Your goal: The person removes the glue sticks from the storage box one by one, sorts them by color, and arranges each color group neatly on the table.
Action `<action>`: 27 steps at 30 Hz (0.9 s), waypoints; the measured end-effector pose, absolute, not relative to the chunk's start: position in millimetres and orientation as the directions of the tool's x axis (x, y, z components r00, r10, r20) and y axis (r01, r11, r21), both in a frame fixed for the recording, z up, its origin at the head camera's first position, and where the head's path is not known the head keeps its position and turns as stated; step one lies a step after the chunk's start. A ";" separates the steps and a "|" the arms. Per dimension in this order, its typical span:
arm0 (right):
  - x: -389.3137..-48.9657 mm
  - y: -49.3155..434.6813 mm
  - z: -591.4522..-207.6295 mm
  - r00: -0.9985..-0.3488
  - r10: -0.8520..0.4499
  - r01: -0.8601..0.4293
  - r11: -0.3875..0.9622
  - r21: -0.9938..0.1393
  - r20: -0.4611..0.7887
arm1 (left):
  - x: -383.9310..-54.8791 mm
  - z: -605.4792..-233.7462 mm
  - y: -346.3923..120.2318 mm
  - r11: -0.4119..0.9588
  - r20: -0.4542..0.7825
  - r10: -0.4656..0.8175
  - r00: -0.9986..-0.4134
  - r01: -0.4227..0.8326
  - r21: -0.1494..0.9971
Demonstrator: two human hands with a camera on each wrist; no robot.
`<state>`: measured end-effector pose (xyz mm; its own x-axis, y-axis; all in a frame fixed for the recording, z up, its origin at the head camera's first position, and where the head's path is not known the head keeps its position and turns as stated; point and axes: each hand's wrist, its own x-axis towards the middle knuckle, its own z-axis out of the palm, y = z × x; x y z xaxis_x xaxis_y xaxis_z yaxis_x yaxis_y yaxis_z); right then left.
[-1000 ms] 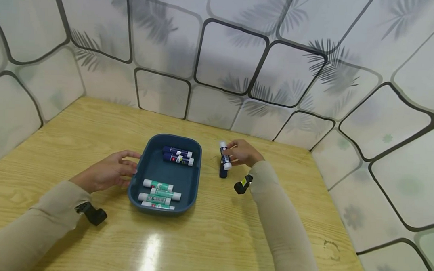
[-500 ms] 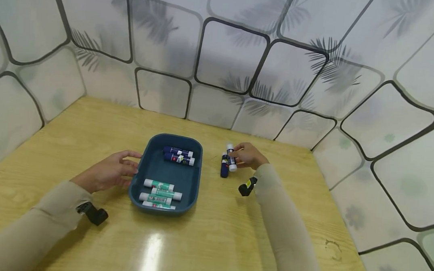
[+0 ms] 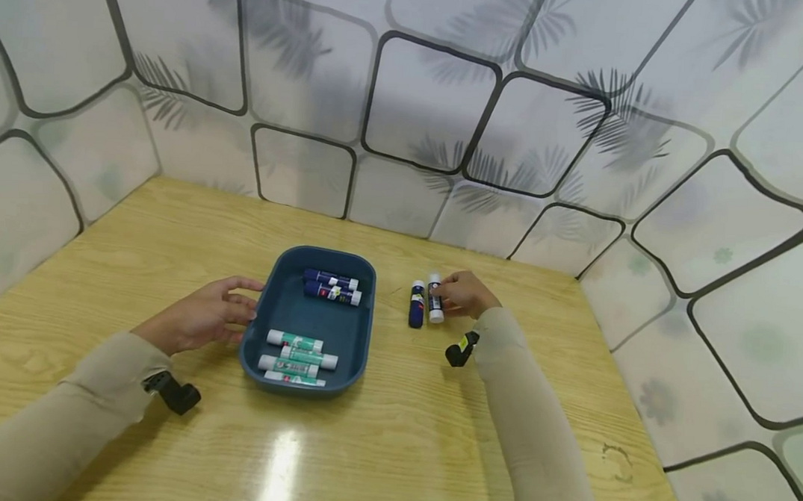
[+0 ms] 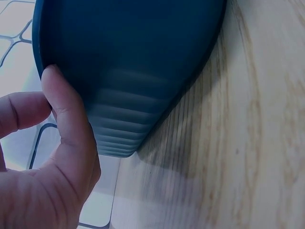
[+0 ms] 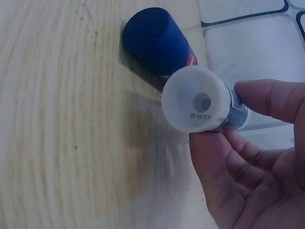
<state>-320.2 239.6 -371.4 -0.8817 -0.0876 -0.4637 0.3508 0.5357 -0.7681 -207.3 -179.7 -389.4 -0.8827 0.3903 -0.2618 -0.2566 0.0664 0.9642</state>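
In the head view my right hand pinches a glue stick with a dark label and white ends, between thumb and fingers. The right wrist view shows its hollow white end facing the camera. Just left of it, a navy glue stick lies on the table, its blue cap towards the person. My left hand rests its fingertips against the outer left side of a dark blue plastic bin; in the left wrist view a fingertip touches near the rim.
Inside the bin, two navy glue sticks lie at the far end and several green-and-white glue sticks at the near end. The wooden table meets patterned walls at the back and sides.
My right hand has moved right and slightly towards the person, bringing the pinched glue stick from over the navy one to beside it, on its right. The left hand stays at the bin.
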 end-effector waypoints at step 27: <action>-321.2 241.2 -389.0 -0.871 -0.070 0.376 0.543 -0.751 -0.487 | -206.5 -388.2 -179.1 0.088 -0.277 0.372 -0.886 -0.264 0.961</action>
<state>-321.2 241.2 -389.0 -0.8707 -0.0699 -0.4868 0.3761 0.5430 -0.7508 -206.5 -179.1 -388.2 -0.8860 0.3716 -0.2774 -0.2636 0.0885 0.9606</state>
